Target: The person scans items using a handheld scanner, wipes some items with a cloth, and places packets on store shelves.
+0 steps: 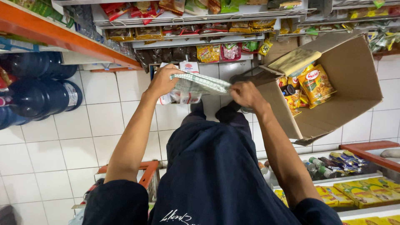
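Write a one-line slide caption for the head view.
Both hands, left hand and right hand, hold a checked cloth above a white tiled floor, beside an open cardboard box of snack packets.

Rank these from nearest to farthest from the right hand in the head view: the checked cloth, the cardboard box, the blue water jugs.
1. Checked cloth: held in the right hand, stretching left.
2. Cardboard box: just right of the hand.
3. Blue water jugs: far left, on the floor.

A small grocery shop: wire shelves (200,21) crowded with snack packets, big blue water bottles (39,91) racked at the side, an open cardboard box (346,79) of packaged goods on the white-tiled floor (37,158)
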